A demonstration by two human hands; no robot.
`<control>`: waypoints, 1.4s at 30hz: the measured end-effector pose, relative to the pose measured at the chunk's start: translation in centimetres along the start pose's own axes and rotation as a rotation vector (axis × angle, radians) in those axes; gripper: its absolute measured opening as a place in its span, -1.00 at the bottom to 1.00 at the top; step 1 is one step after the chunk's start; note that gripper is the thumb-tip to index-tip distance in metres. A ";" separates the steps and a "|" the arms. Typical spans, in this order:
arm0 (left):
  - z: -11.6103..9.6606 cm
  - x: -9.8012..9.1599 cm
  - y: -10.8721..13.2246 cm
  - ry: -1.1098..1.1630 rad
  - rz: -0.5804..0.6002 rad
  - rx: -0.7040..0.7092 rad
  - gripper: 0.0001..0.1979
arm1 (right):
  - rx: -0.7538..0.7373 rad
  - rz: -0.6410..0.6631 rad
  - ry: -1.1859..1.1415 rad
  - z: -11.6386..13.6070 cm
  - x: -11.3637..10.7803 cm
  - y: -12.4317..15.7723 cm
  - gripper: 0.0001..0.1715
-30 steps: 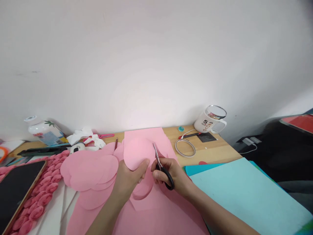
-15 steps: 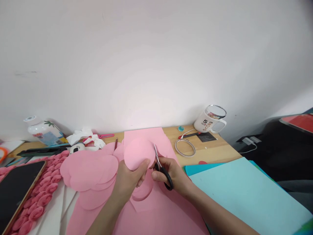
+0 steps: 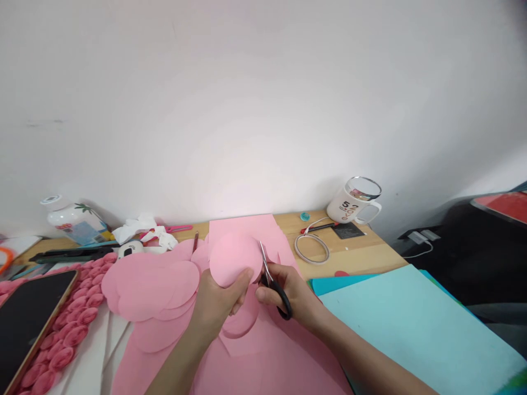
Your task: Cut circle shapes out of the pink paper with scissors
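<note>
Between its thumb and fingers, my left hand (image 3: 222,302) pinches a round pink paper piece (image 3: 234,258) by its lower edge. My right hand (image 3: 288,291) grips a pair of black-handled scissors (image 3: 276,288), blades pointing up along the right rim of that circle. Whether the blades have paper between them I cannot tell. Below both hands lie pink paper sheets (image 3: 263,373), one with a curved cut edge. Overlapping pink paper circles (image 3: 156,285) are piled to the left of my left hand.
A phone (image 3: 33,323) rests on pink rosette trim at left. Behind stand a white bottle (image 3: 74,219) and crumpled tissues (image 3: 140,229). Toward the right are a white mug (image 3: 354,203), a coiled cable (image 3: 312,248) and light blue paper sheets (image 3: 411,323). A wall rises behind the table.
Almost nothing differs. The paper circle and the scissors have shifted very slightly to the right; both hands keep their hold.
</note>
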State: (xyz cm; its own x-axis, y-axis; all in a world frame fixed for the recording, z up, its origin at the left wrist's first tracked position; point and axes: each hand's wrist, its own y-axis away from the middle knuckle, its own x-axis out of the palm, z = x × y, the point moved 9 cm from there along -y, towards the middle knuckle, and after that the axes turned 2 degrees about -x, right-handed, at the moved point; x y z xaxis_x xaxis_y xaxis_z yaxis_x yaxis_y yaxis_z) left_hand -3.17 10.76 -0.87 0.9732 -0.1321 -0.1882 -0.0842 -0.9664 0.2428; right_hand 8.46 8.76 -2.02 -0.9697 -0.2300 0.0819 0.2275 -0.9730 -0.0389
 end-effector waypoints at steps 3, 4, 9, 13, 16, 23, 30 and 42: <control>0.0 0.1 0.0 0.009 0.007 0.009 -0.60 | 0.027 0.000 -0.025 -0.3 0.0 0.1 -0.58; 0.0 0.1 0.0 0.014 0.012 0.010 -0.60 | 0.036 0.001 -0.033 -0.4 0.0 0.1 -0.58; 0.3 0.0 -0.1 0.029 0.006 0.021 -0.60 | 0.056 -0.005 -0.037 -0.6 0.0 0.1 -0.63; 0.2 0.0 -0.2 0.030 0.009 0.026 -0.59 | 0.042 0.003 -0.018 -0.4 0.0 0.1 -0.66; 0.1 0.0 -0.1 0.035 0.003 0.012 -0.59 | 0.026 0.013 -0.010 -0.3 0.1 0.1 -0.67; 0.0 0.0 -0.1 0.043 0.000 0.033 -0.58 | 0.028 0.017 0.002 -0.1 0.1 0.1 -0.67; 0.1 -0.1 -0.1 0.031 0.000 0.031 -0.56 | 0.037 0.005 0.010 -0.4 0.0 0.1 -0.68; 0.1 -0.3 -0.3 0.034 -0.024 0.035 -0.55 | 0.078 0.007 -0.019 -0.8 0.3 0.1 -0.62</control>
State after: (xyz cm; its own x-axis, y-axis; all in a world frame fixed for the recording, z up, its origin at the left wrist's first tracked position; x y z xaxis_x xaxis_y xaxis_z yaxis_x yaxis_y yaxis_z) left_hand -3.45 11.02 -0.99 0.9818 -0.1013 -0.1608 -0.0671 -0.9764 0.2051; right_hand 8.15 8.61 -2.81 -0.9665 -0.2364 0.1003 0.2411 -0.9698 0.0378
